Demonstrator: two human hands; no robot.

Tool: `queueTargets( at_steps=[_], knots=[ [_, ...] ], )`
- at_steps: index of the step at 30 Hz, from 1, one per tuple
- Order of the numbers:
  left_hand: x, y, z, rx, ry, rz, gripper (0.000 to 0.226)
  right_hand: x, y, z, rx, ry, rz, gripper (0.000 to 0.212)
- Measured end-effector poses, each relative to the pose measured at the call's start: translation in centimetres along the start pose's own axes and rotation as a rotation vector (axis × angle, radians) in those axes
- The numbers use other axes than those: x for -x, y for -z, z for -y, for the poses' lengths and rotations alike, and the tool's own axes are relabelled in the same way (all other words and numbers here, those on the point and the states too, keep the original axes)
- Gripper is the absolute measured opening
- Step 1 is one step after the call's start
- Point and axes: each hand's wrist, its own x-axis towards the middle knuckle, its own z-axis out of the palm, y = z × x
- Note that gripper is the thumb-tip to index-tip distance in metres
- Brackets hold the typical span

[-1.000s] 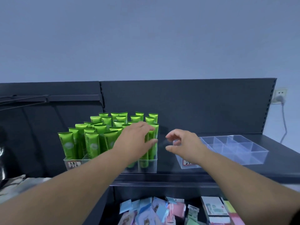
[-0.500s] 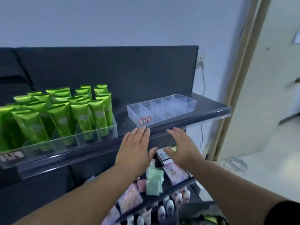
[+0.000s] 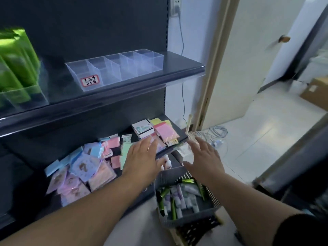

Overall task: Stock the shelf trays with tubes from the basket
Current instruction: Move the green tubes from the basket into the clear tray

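Hands, our left hand (image 3: 142, 157) and right hand (image 3: 204, 157) both spread wide and empty, hover above the grey slatted plastic basket (image 3: 193, 216); next, we judge, we grasp tubes (image 3: 179, 197) for the clear divided plastic tray (image 3: 113, 68).

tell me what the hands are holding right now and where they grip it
Nothing is held. The left hand and right hand are both open with fingers spread, above the basket of tubes.

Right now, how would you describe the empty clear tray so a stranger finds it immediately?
On the upper dark shelf, right of the tray of green tubes, sits the clear divided tray. Its compartments are empty, and its front bears a red-bordered handwritten label.
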Motion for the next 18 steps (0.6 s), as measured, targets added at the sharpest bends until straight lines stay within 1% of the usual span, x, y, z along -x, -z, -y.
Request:
queueTargets(
  at_steps=[6,10,14,18],
  knots=[
    [-5.2,-5.9,-7.5,0.030,0.060,0.091,0.064,-2.6,-0.7,-11.7,-0.001,-0.081,0.083,0.076],
    [-8.0,-10.2,-10.5,0.051,0.091,0.127,0.063,-4.8,-2.5,-17.8,-0.010,-0.104,0.179,0.075],
    [-8.6,-15.3,-10.2,0.057,0.192,0.223,0.061,-6.3,-6.6,-21.5,-0.042,-0.142,0.299,0.072],
    [-7.6,-21.2,-7.9,0.004,0.279,0.329,0.063,-7.4,-11.9,-22.5,-0.072,-0.155,0.412,0.072]
  ],
)
